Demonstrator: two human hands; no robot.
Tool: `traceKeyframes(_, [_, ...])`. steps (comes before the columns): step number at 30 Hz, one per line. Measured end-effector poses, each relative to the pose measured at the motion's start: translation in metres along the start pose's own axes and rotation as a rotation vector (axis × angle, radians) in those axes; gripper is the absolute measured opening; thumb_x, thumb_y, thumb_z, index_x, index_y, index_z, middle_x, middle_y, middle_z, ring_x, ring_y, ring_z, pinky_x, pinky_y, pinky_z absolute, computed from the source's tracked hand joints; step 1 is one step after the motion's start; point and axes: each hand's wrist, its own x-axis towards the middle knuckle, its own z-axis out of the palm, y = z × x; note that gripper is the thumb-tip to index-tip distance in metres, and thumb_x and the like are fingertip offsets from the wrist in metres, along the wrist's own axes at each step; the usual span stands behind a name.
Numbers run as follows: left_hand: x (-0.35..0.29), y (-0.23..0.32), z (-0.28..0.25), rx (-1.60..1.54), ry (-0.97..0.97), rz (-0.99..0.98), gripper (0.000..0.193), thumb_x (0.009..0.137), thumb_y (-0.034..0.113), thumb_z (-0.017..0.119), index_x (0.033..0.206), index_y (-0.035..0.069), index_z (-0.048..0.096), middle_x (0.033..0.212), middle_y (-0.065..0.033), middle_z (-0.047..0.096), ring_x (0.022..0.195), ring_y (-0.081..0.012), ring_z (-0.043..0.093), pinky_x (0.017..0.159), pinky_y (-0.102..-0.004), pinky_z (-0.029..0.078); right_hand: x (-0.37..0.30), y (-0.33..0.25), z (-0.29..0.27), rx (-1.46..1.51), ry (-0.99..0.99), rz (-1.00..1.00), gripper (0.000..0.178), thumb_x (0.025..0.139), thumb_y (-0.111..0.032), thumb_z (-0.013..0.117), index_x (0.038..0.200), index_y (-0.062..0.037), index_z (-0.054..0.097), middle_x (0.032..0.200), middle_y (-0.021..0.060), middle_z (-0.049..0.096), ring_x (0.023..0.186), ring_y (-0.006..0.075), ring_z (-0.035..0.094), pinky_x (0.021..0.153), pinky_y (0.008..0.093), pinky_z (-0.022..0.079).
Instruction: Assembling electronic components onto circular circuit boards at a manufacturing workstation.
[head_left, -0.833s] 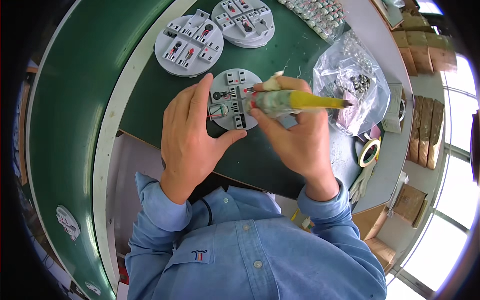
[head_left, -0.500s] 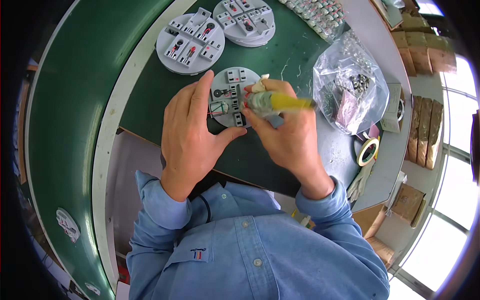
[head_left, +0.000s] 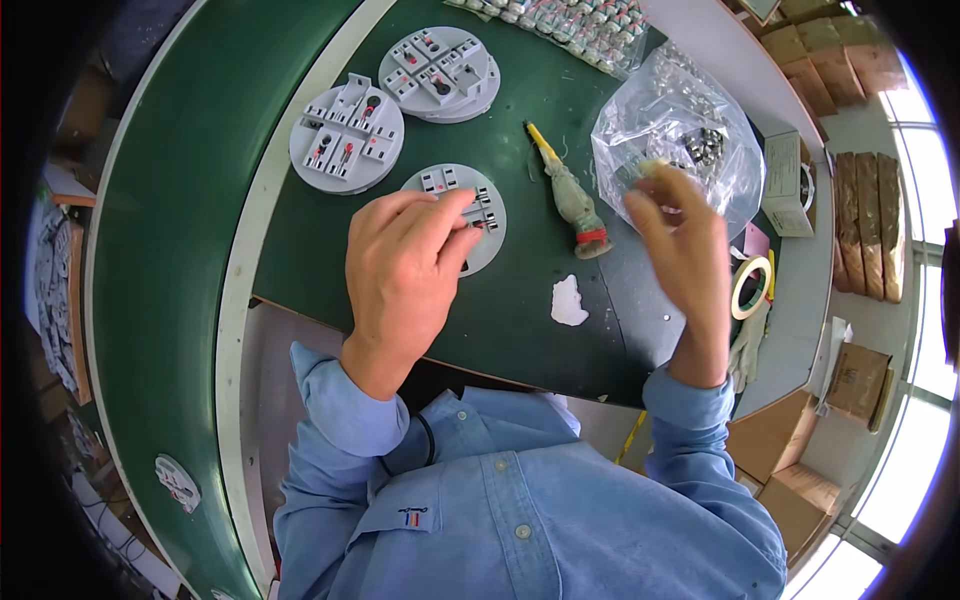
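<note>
My left hand curves over a round light-grey plastic base with small black-slotted blocks. Its thumb and index fingertip are apart above the blocks and seem to hold nothing; the hand covers the base's left part. My right hand is raised at the near edge of a clear plastic bag of small metal parts. Motion blurs its bent fingers, so I cannot make out whether they hold anything. Between my hands lies a wrapped tool with a red band at its wide end and a yellow, dark-tipped taper.
Other round grey bases stand at the far left, some stacked. Wrapped packs of small parts lie at the back. A white scrap, a tape roll and a glove are on the table. A green belt runs along the left.
My right hand has let go of the wrapped tool, which now lies on the table, and has moved right toward the bag. My left hand's fingers have curled in over the grey base.
</note>
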Motion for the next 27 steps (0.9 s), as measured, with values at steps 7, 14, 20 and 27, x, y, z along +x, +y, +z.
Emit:
traceKeyframes(7, [0.005, -0.007, 0.0, -0.076, -0.051, 0.025, 0.028, 0.083, 0.0, 0.088, 0.11, 0.005, 0.081, 0.093, -0.0062, 0.08, 0.099, -0.0261, 0.072, 0.096, -0.0431, 0.054, 0.087, 0.064, -0.031, -0.461, 0.084, -0.022, 0.05, 0.103, -0.035, 0.071, 0.136, 0.0035, 0.07, 0.113, 0.0221, 0.079, 0.107, 0.0347, 0.077, 0.1, 0.041, 0.057])
traceKeyframes(14, [0.0, -0.009, -0.02, 0.008, -0.143, 0.088, 0.047, 0.081, 0.003, 0.091, 0.126, 0.004, 0.078, 0.115, -0.0112, 0.08, 0.112, -0.0302, 0.072, 0.104, -0.0432, 0.056, 0.133, 0.113, -0.012, -0.586, 0.13, -0.044, 0.049, 0.102, -0.041, 0.069, 0.134, -0.005, 0.075, 0.123, 0.0268, 0.077, 0.116, 0.0438, 0.073, 0.1, 0.05, 0.055])
traceKeyframes(20, [-0.015, -0.002, -0.039, -0.011, -0.185, -0.171, 0.093, 0.071, 0.014, 0.1, 0.154, 0.006, 0.059, 0.156, -0.0191, 0.06, 0.14, -0.0388, 0.061, 0.115, -0.0481, 0.053, 0.136, 0.129, -0.006, -0.521, 0.183, 0.014, 0.046, 0.103, -0.04, 0.07, 0.136, -0.0094, 0.076, 0.122, 0.0231, 0.079, 0.114, 0.0414, 0.075, 0.099, 0.0484, 0.056])
traceKeyframes(27, [-0.002, -0.014, -0.029, 0.042, -0.348, -0.086, 0.094, 0.068, 0.025, 0.102, 0.15, 0.005, 0.062, 0.156, -0.022, 0.059, 0.137, -0.0377, 0.062, 0.112, -0.0485, 0.053, 0.141, 0.141, -0.006, -0.392, 0.22, 0.069, 0.042, 0.104, -0.035, 0.069, 0.134, -0.0062, 0.077, 0.117, 0.0212, 0.08, 0.109, 0.039, 0.077, 0.097, 0.0458, 0.057])
